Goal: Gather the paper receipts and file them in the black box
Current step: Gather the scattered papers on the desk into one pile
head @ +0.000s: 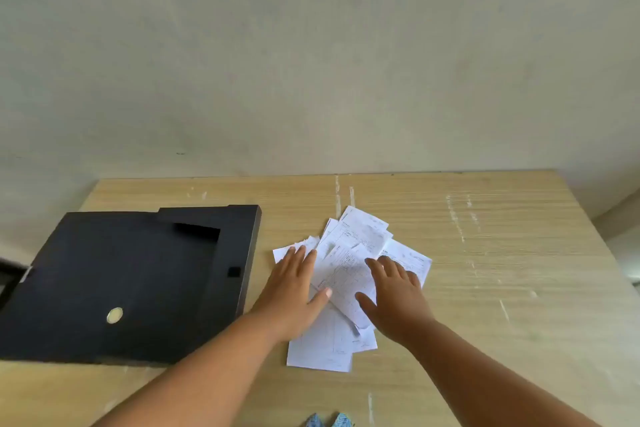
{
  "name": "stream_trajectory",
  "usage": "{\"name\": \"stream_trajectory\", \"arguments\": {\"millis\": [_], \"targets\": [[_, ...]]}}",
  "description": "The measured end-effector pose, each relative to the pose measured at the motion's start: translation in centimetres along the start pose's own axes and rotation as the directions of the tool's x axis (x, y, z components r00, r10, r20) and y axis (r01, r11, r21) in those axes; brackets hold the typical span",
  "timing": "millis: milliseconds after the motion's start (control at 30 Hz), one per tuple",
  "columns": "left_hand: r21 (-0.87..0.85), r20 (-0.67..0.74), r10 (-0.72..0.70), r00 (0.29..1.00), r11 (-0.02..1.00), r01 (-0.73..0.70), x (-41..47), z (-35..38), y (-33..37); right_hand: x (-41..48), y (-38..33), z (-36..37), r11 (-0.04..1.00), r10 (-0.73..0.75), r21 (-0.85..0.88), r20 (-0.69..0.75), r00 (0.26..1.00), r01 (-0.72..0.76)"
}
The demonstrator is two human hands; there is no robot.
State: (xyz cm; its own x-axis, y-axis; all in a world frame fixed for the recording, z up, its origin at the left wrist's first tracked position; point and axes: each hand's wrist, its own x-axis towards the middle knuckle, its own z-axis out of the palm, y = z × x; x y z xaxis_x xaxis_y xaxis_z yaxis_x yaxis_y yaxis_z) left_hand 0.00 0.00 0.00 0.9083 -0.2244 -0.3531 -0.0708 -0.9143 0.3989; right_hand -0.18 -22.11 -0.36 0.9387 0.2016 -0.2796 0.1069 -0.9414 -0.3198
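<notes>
Hands (pixel 346 291) flat on receipts (pixel 349 274) | black box (pixel 131 281) shut, beside | table (pixel 502 270)

A pale wood-grain counter (pixel 485 253), streaked with white scuffs, is butting against a plain grey-beige wall (pixel 311 45) on its far side.

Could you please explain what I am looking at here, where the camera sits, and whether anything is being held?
There is no machine: a person wears one camera on the head, looking forward and down at their own bare arms. On the wooden table lies a loose pile of paper receipts. The left hand and right hand lie flat and open on the pile, pressing rather than gripping, so nothing is held. To the left lies the black box, its flap shut, with a round metal fitting on it.
</notes>
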Motion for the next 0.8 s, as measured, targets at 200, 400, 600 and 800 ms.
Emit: {"name": "stream_trajectory", "arguments": {"millis": [200, 400, 600, 800], "targets": [[0.049, 0.062, 0.002, 0.998, 0.999, -0.005, 2.3, 3.4, -1.8, 1.5, 0.1, 2.3, 0.987, 0.15, 0.055, -0.038, 0.988, -0.148], [0.171, 0.083, 0.041, 0.996, 0.984, -0.055, 2.1, 5.8, -2.6, 2.2, -0.7, 3.8, 0.95, 0.3, 0.122, -0.103, 0.948, -0.287], [0.207, 0.065, 0.031, 0.997, 0.977, -0.043, 1.8, 6.2, -2.7, 2.6, -1.1, 4.0, 0.914, 0.396, 0.159, -0.163, 0.904, -0.373], [0.188, 0.068, 0.004, 0.998, 0.982, -0.017, 2.3, 5.5, -2.5, 2.5, -0.7, 3.4, 0.913, 0.397, 0.166, -0.143, 0.907, -0.374]]}}
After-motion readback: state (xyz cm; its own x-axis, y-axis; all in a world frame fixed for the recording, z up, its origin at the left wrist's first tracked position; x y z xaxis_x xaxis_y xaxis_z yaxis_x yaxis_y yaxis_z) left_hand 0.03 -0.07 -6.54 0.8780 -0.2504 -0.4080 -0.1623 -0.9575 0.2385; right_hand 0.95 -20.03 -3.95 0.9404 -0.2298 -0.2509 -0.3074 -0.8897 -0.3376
